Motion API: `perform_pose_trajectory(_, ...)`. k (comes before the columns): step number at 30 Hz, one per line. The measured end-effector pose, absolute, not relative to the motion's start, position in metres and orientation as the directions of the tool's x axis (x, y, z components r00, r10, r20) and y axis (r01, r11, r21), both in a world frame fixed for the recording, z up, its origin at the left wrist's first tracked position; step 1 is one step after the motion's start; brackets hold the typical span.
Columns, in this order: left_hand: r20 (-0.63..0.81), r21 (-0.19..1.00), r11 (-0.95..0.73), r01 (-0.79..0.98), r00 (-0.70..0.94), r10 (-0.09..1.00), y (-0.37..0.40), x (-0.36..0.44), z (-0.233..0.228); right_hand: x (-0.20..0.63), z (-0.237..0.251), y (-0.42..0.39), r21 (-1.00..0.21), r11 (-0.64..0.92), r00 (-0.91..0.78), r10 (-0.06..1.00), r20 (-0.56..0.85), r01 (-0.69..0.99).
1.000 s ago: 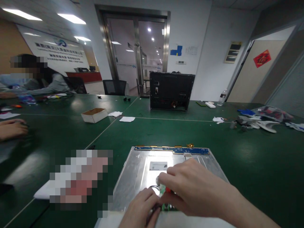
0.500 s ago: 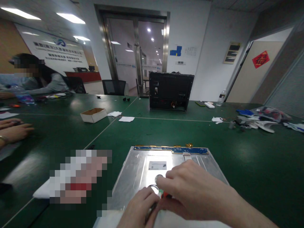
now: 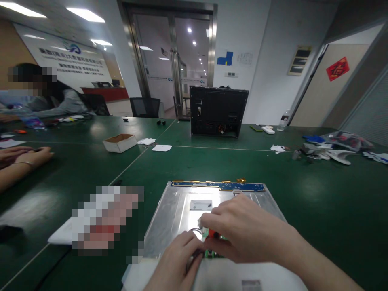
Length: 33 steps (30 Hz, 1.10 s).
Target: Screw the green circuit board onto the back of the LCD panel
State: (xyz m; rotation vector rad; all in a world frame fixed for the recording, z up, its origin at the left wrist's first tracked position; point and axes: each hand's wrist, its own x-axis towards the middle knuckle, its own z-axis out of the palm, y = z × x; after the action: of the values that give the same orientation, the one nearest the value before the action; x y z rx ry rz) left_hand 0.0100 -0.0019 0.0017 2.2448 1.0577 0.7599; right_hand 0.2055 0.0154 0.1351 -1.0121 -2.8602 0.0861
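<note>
A flat silvery metal display panel (image 3: 165,214) lies on the table before me, with a blue circuit strip (image 3: 242,186) along its far edge. On its near part, a green circuit board (image 3: 209,254) shows between my hands. My right hand (image 3: 242,230) is closed over this board, fingers curled round a red-orange piece (image 3: 213,233) whose kind stays hidden. My left hand (image 3: 178,258) is closed beside it, a dark metallic thing (image 3: 192,260) partly visible between thumb and fingers. A shiny curved metal edge (image 3: 196,230) shows just beyond the left fingertips.
White sheeting (image 3: 224,277) covers the panel's near end. Left of it lies a blurred-out white and pink item (image 3: 103,220). A cardboard tray (image 3: 119,143) and a black monitor housing (image 3: 218,111) stand farther back. Another person's hands (image 3: 30,161) are at the left; clutter (image 3: 327,151) lies far right.
The view has tipped slightly downward. My hands stay together over the board, which shows more between them. The other person's hands at the left have moved farther into view.
</note>
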Motion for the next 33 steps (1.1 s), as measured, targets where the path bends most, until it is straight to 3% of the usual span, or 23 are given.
perform_pose_trajectory(7,0.235,0.661,-0.541,0.520,0.541,0.807,-0.0015,0.0084,-0.0003,0.2086,0.1400,0.0135,-0.167,0.812,-0.816,0.575,0.067,0.558)
perform_pose_trajectory(16,0.254,0.667,-0.559,0.493,0.554,0.792,-0.0006,0.0069,-0.0027,0.2073,0.1395,0.0151,-0.102,0.784,-0.783,0.619,0.066,0.612)
perform_pose_trajectory(26,0.215,0.651,-0.542,0.532,0.555,0.803,0.0002,0.0088,0.0018,0.2069,0.1421,0.0062,-0.099,0.828,-0.826,0.559,0.074,0.551)
perform_pose_trajectory(33,0.265,0.651,-0.562,0.510,0.541,0.798,-0.0008,0.0089,0.0008,0.2049,0.1373,0.0068,-0.049,0.819,-0.811,0.573,0.115,0.572)
